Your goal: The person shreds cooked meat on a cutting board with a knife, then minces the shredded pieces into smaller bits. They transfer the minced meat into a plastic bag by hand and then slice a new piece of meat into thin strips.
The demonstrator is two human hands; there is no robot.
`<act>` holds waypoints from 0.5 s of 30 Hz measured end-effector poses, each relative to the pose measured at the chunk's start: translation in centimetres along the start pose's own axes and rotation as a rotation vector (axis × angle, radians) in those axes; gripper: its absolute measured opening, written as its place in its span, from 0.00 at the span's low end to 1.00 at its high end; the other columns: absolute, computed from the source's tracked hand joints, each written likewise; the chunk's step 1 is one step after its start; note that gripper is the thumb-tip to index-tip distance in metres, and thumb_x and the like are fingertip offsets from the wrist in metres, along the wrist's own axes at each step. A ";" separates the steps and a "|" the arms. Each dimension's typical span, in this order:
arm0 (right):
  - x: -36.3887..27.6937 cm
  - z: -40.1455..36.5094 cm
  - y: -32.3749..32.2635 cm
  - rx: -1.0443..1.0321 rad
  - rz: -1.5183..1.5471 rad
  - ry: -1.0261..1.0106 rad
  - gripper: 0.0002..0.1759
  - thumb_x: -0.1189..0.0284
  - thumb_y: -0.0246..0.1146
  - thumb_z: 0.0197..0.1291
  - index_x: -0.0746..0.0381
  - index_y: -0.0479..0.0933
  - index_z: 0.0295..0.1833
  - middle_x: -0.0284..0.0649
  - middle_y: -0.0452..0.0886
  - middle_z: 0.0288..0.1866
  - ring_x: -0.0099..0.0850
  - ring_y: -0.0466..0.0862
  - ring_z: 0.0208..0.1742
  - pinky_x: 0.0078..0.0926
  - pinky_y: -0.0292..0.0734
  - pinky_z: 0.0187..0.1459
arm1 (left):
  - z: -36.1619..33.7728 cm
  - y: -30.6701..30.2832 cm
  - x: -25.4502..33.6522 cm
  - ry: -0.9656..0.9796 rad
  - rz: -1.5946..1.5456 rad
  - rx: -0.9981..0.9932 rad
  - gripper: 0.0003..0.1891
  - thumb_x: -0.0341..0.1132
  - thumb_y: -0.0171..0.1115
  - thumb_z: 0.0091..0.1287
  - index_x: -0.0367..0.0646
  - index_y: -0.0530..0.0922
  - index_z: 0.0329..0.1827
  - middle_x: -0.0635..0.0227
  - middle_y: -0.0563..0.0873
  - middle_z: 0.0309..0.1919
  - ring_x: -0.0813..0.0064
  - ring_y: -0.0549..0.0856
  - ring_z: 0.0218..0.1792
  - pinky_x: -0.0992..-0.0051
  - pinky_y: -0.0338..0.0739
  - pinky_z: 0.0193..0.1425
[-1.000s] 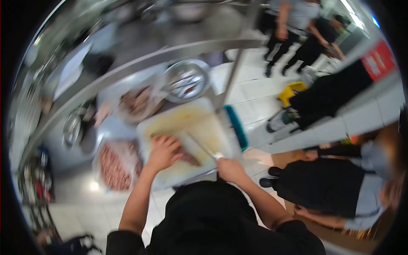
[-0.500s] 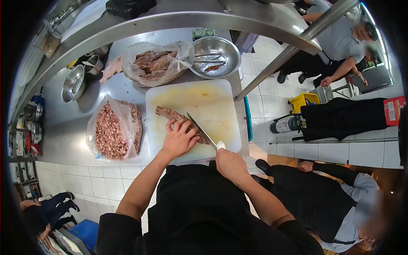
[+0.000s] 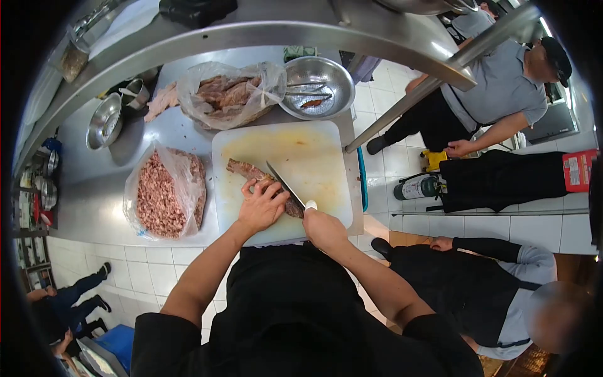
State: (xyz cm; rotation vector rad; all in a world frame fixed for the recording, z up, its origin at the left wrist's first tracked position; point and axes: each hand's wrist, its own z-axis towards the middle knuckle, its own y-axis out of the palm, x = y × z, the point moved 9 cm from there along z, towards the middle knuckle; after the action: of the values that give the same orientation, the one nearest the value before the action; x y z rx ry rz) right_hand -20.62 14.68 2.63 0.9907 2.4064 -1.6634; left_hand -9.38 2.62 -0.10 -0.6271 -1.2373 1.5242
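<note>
A strip of meat (image 3: 244, 168) lies slantwise on the white cutting board (image 3: 320, 151). My left hand (image 3: 260, 206) presses on it from above, fingers curled over its middle. In my right hand (image 3: 325, 231) is a knife (image 3: 288, 187), gripped by its white handle, its blade slanting up and left beside my left fingertips and across the strip. Left of the board stands a plastic bag of diced meat (image 3: 164, 195). Behind the board sits another bag with larger pieces of meat (image 3: 229, 94).
A steel bowl (image 3: 342, 88) holding utensils stands at the back right, a smaller bowl (image 3: 105, 122) at the left. An overhead steel shelf (image 3: 264, 31) and its post (image 3: 402, 107) border the table. Co-workers (image 3: 496, 88) stand at the right, one person (image 3: 465, 283) close by.
My right hand and the knife have shifted left, closer to my left hand, which stays on the meat. A co-worker at the upper right has come nearer.
</note>
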 end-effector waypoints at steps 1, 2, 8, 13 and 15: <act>-0.4 0.3 -0.6 -0.011 0.011 -0.004 0.14 0.70 0.53 0.78 0.70 0.80 0.47 0.63 0.91 0.44 0.62 0.92 0.48 0.62 0.85 0.51 | -0.3 -0.1 0.2 0.016 0.006 0.007 0.16 0.45 0.71 0.70 0.69 0.86 0.60 0.79 0.81 0.64 0.67 0.74 0.71 0.44 0.53 0.82; -0.5 -0.3 -1.6 0.007 0.011 -0.003 0.14 0.70 0.53 0.78 0.70 0.80 0.47 0.63 0.91 0.44 0.62 0.92 0.48 0.62 0.85 0.51 | -0.4 0.1 0.2 0.012 0.006 -0.003 0.16 0.46 0.71 0.70 0.69 0.85 0.60 0.79 0.81 0.64 0.66 0.74 0.71 0.43 0.53 0.81; -0.5 -6.9 -4.2 -0.132 -0.017 0.021 0.12 0.73 0.55 0.76 0.71 0.79 0.50 0.60 0.92 0.42 0.60 0.93 0.46 0.62 0.87 0.48 | -0.2 0.2 -0.3 -0.001 -0.018 -0.033 0.15 0.47 0.71 0.70 0.70 0.85 0.60 0.78 0.80 0.65 0.63 0.72 0.72 0.40 0.55 0.78; 0.1 0.6 0.9 0.003 0.019 0.016 0.15 0.70 0.54 0.80 0.70 0.80 0.48 0.61 0.91 0.41 0.62 0.93 0.45 0.62 0.86 0.48 | -0.1 0.0 -0.2 -0.009 -0.004 -0.041 0.14 0.47 0.71 0.71 0.72 0.85 0.59 0.78 0.80 0.65 0.61 0.73 0.70 0.42 0.56 0.78; 0.0 0.9 0.2 0.042 0.045 0.030 0.17 0.67 0.54 0.83 0.70 0.80 0.46 0.62 0.90 0.39 0.63 0.92 0.44 0.63 0.85 0.48 | -0.5 0.3 -0.3 -0.006 -0.024 -0.016 0.14 0.47 0.70 0.71 0.72 0.85 0.59 0.78 0.80 0.65 0.61 0.73 0.69 0.42 0.56 0.77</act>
State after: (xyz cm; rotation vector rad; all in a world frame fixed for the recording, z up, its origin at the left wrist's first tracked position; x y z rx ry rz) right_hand -20.76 13.94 2.07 1.0754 2.3582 -1.7029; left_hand -8.96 2.56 -0.59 -0.6166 -1.2578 1.4987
